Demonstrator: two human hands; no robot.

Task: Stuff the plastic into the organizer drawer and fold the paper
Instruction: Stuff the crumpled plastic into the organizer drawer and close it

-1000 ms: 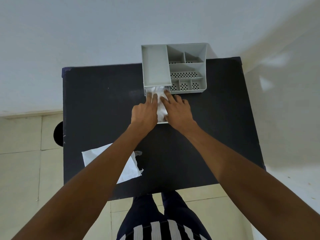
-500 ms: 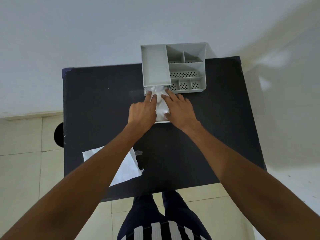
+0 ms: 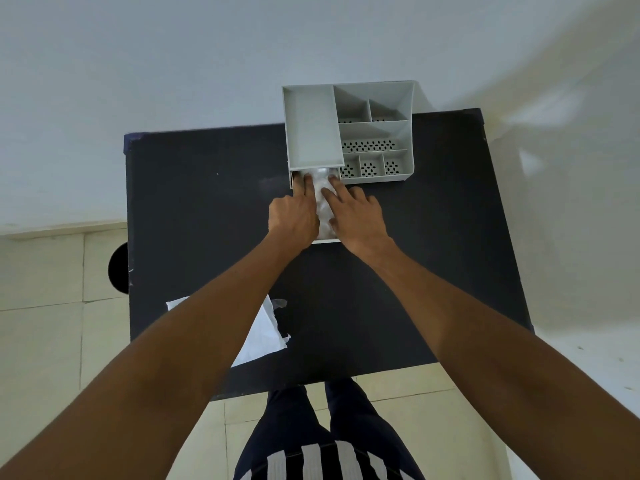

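Note:
A grey desk organizer [image 3: 313, 129] with several compartments stands at the far edge of the black table [image 3: 194, 209]. Its drawer [image 3: 325, 241] is pulled out toward me. Crumpled clear plastic [image 3: 323, 202] fills the drawer. My left hand [image 3: 294, 216] and my right hand [image 3: 356, 216] lie on either side of the plastic, fingers pressing down on it and reaching into the drawer slot. A white sheet of paper [image 3: 263, 334] lies flat near the table's front left, partly hidden under my left forearm.
The table stands against a pale wall, with tiled floor on the left and in front. A dark round object [image 3: 118, 268] shows at the table's left edge. My legs are below the front edge.
Both hands have pushed a little farther toward the organizer, and the plastic sits lower and deeper in the drawer. The paper has not moved.

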